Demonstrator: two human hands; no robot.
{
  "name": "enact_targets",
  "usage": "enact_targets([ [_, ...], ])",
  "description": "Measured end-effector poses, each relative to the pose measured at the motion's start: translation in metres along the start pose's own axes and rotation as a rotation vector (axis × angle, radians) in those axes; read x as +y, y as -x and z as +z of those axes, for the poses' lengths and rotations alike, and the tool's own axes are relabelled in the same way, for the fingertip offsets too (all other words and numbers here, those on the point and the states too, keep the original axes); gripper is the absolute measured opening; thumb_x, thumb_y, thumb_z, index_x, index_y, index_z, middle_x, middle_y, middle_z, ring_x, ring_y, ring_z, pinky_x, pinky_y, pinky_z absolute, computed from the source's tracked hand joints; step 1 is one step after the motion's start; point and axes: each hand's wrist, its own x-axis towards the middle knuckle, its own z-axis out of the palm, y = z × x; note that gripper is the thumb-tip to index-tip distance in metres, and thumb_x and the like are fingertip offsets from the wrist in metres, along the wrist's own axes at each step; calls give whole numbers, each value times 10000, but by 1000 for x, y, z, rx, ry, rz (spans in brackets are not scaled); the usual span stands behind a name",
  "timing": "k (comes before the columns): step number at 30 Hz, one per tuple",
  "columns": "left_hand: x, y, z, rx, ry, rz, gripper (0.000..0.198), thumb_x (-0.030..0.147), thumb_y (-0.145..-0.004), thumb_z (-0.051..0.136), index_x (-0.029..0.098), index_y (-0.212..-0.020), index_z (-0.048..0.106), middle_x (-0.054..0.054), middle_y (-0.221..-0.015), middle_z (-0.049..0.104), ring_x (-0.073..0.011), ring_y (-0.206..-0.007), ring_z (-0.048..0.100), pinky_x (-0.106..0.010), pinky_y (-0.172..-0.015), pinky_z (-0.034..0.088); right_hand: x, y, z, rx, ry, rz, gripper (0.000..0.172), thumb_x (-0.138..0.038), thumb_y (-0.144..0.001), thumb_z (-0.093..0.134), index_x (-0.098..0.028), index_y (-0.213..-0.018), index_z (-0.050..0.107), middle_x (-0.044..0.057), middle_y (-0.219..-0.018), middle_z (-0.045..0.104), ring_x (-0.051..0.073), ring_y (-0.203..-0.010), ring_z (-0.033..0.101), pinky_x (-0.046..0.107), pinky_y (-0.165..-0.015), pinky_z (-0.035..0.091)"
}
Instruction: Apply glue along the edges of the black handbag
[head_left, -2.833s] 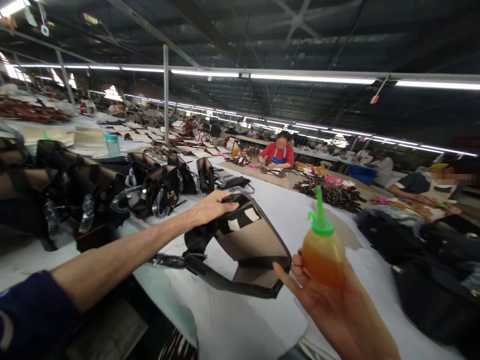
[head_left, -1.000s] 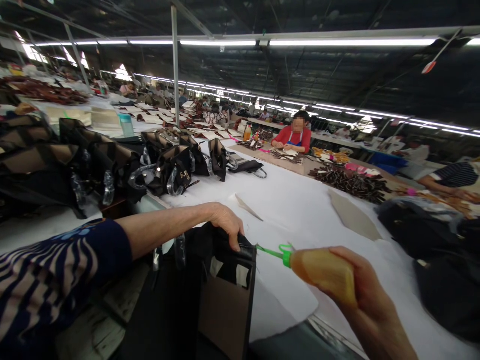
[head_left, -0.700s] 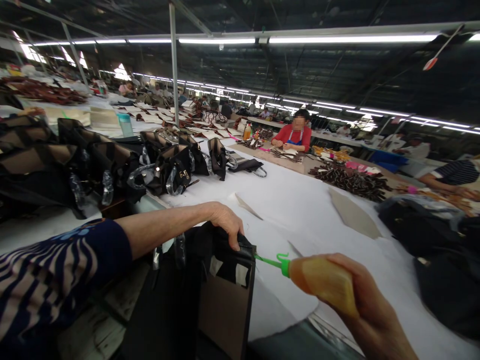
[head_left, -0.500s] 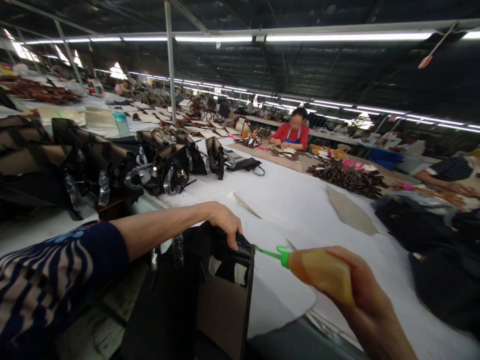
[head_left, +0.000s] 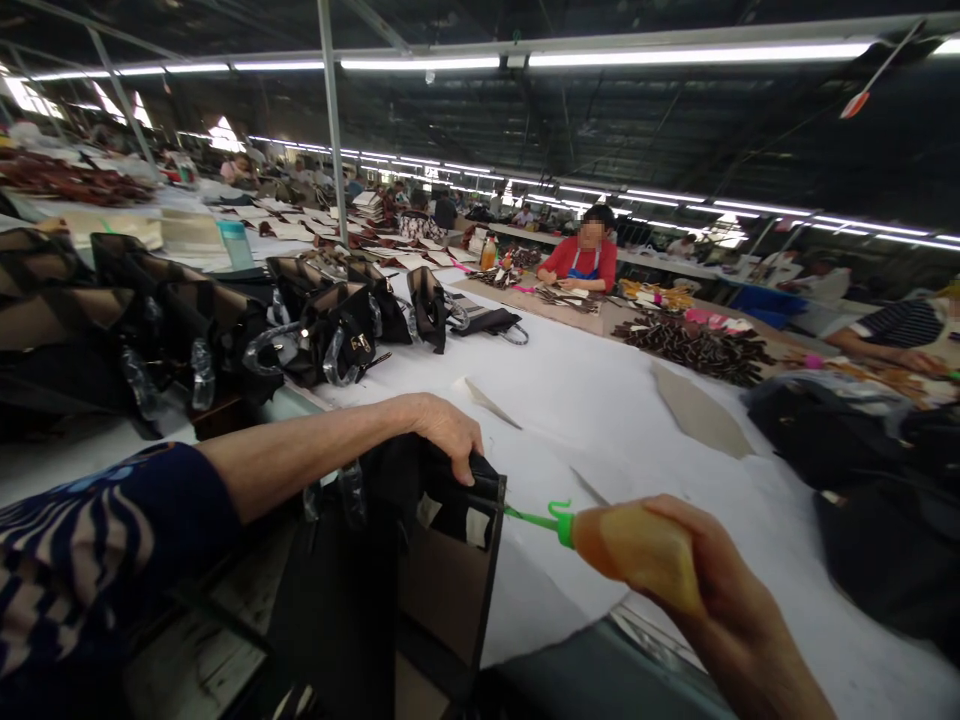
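My left hand (head_left: 450,432) is closed on the upper edge of a black handbag (head_left: 337,590), with the thumb over the top. The bag's side is turned so that its tan lining (head_left: 442,580) and two pale patches near the top face me. In my right hand (head_left: 712,560) is a squeeze bottle (head_left: 637,545) of amber liquid, lying nearly level. Its long green nozzle (head_left: 536,517) points left, and the tip is at the bag's edge, just below my left fingers. Whether liquid comes out is too small to see.
Several black bags (head_left: 217,320) with plastic-wrapped handles stand on the left. More black bags (head_left: 862,480) lie on the right. White sheeting (head_left: 555,390) covers the table, with a beige piece (head_left: 697,405) on it. Across it, a person in red (head_left: 585,255) sits near bundles of dark strips (head_left: 697,345).
The nozzle tip has moved slightly down along the bag's edge. The bag has tilted a little, showing more of its lower part. My left hand keeps its hold.
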Motion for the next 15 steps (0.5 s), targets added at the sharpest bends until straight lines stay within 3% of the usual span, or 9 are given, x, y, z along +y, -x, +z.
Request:
enact_targets([
  [5,9,11,-3,49,-140,21,228,241,-655,602,141,-840,693,-3,-721,679,-156,-657,584,-239,-650,473,2,-6,-4,51,58,27,429,-405,-742,626,-253,-1109,464,40,-1023,563,217,-865,570,257,-698,497],
  [15,4,11,-3,40,-71,42,200,230,-642,598,149,-805,680,12,-651,652,-131,-573,542,-201,-522,421,-3,-9,4,65,-8,59,433,-423,-725,644,-257,-1087,473,30,-925,571,189,-752,574,252,-632,523],
])
